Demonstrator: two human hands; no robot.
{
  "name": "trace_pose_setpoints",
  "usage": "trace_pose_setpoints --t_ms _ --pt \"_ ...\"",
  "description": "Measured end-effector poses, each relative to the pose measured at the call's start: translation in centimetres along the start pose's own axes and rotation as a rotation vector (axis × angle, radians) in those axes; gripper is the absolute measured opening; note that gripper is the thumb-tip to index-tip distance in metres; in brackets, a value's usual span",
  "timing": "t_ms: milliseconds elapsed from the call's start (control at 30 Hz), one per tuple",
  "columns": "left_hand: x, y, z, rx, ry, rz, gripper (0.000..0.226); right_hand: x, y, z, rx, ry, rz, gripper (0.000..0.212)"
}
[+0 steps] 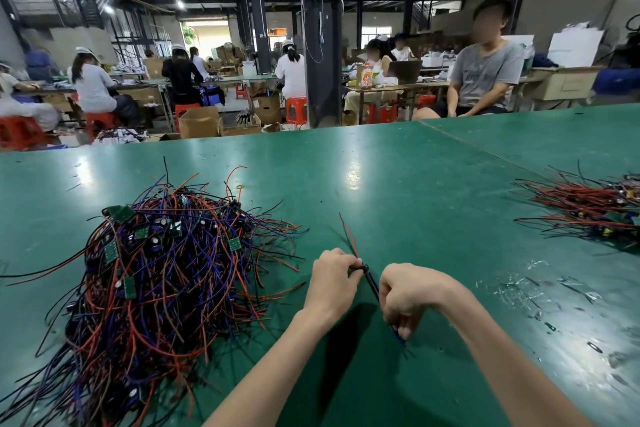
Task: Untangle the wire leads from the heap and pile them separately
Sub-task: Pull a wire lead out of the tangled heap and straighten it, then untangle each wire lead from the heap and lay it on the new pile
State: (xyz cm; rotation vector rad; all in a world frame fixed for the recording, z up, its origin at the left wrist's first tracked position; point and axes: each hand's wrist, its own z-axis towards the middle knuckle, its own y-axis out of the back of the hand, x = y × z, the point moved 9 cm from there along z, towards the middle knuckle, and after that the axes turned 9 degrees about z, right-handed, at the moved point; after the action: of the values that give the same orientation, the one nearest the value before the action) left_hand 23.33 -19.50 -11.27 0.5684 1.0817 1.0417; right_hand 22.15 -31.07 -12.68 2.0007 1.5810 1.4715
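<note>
Both hands, left hand (330, 279) and right hand (403, 302), pinch one freed wire lead (349, 241) with curled fingers; tangled heap (156, 274) left still big, sorted pile (588, 208) far right small.

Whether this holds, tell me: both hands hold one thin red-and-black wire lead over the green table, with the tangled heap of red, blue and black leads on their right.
One error: the head view shows the tangled heap of red, blue and black leads left of the hands. The left hand and right hand do hold the thin red-and-black wire lead over the green table.
</note>
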Motion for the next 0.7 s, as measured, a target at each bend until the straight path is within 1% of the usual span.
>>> trace_pose_setpoints --t_ms 67,100,167,200,233,300,333,400,467,567,633,700 --pt "-0.6 -0.6 0.0 0.058 -0.048 0.035 0.023 -0.2 1.0 0.0 -0.047 0.015 0.004 0.009" --pt "-0.8 -0.8 0.1 0.08 -0.067 0.073 0.025 -0.3 2.1 0.2 -0.134 0.039 0.01 0.008" --pt "-0.9 -0.7 0.2 0.118 -0.071 0.107 0.03 0.0 5.1 0.0 -0.406 0.124 -0.02 0.009" --pt "-0.9 -0.3 0.2 0.136 -0.061 0.097 0.034 0.6 5.9 -0.3 -0.508 0.19 -0.058 0.01" --pt "-0.9 0.4 0.5 0.146 -0.048 0.082 0.038 1.4 5.9 -0.3 -0.546 0.264 -0.099 0.017" --pt "-1.1 3.5 1.3 0.121 -0.017 0.04 0.043 2.9 3.9 0.3 -0.462 0.377 -0.172 0.037" --pt "-1.3 5.6 1.8 0.097 0.0 -0.005 0.043 3.2 2.6 0.8 -0.406 0.383 -0.215 0.043" --pt "-2.0 10.8 2.7 0.062 0.01 -0.123 0.039 2.7 0.5 2.1 -0.317 0.319 -0.299 0.054" --pt "-2.1 16.4 2.7 0.013 -0.013 -0.212 0.035 1.6 -0.2 3.2 -0.264 0.239 -0.323 0.063" --pt "0.1 24.6 1.4 -0.165 -0.019 -0.196 0.037 0.5 1.0 4.2 -0.308 0.179 -0.316 0.067" --pt "3.4 27.9 0.3 -0.263 0.075 -0.108 0.033 0.1 2.2 4.7 -0.377 0.176 -0.341 0.066" --pt "7.4 29.6 -0.7 -0.319 0.238 0.004 0.03 -0.5 3.2 5.2 -0.407 0.18 -0.33 0.063"
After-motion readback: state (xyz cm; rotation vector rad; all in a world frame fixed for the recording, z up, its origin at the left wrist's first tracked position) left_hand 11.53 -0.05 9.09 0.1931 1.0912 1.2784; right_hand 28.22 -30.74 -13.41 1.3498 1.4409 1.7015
